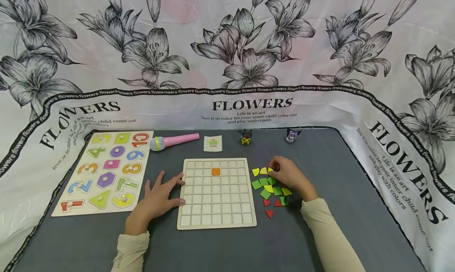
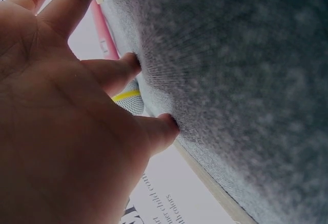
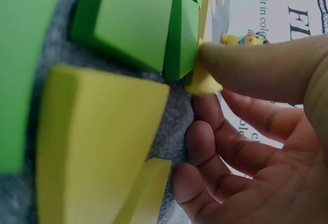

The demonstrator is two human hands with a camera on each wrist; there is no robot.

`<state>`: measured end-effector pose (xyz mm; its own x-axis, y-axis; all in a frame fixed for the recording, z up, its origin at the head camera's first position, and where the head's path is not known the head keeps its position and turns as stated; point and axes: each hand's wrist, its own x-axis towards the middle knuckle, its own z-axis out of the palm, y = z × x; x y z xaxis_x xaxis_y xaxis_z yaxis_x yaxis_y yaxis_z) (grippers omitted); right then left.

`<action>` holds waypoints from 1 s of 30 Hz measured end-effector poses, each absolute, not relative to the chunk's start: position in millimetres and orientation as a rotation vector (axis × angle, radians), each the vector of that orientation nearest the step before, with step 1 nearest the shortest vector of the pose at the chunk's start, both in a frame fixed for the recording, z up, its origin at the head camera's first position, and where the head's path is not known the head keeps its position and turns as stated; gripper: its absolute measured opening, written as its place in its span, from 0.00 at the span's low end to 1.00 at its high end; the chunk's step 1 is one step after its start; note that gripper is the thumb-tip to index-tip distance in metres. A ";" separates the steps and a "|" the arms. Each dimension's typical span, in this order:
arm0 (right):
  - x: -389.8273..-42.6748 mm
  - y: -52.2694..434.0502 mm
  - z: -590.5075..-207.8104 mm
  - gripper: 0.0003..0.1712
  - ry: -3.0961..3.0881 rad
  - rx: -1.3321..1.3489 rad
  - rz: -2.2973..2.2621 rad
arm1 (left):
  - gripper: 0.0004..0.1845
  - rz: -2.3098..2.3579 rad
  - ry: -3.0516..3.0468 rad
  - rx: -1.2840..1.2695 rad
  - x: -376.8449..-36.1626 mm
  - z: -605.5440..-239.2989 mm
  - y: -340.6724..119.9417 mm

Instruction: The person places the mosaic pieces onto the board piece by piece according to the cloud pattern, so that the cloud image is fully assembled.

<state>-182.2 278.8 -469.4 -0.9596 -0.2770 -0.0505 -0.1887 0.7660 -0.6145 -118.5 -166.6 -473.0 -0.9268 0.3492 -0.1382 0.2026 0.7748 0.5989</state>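
The right hand (image 1: 289, 175) pinches a small yellow piece (image 3: 204, 83) at the far edge of the loose pile of green, yellow and red pieces (image 1: 270, 189), just right of the wooden grid board (image 1: 217, 193). The left hand (image 1: 158, 199) lies flat with fingers (image 2: 120, 70) spread on the grey felt surface (image 1: 213, 248), fingertips touching the board's left edge. One orange square (image 1: 215, 171) sits in the grid. A number puzzle (image 1: 106, 171) and pink microphone (image 1: 174, 140) lie to the left.

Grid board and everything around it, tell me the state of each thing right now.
Grid board: flat, one orange tile seated, other cells bare.
Left hand: open, fingers spread, touching the board's left edge.
Right hand: pinching a yellow piece.
Loose pieces: scattered beside the board.
Pink microphone: lying down.
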 end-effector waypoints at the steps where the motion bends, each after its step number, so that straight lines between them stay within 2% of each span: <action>1: -181.6 278.7 -469.2 0.05 2.823 -0.359 -0.964 | 0.44 0.881 2.727 0.431 -118.1 -473.3 -166.7; 9: -183.3 261.8 -461.5 0.04 2.879 -0.320 -1.050 | 0.44 0.866 2.728 0.413 -118.6 -472.4 -170.4; 19: -188.0 213.3 -449.0 0.03 2.796 -0.446 -1.157 | 0.43 0.856 2.740 0.401 -120.5 -473.4 -174.6; 30: -191.7 176.6 -452.9 0.02 2.676 -0.572 -1.212 | 0.43 0.874 2.730 0.422 -120.7 -476.8 -168.5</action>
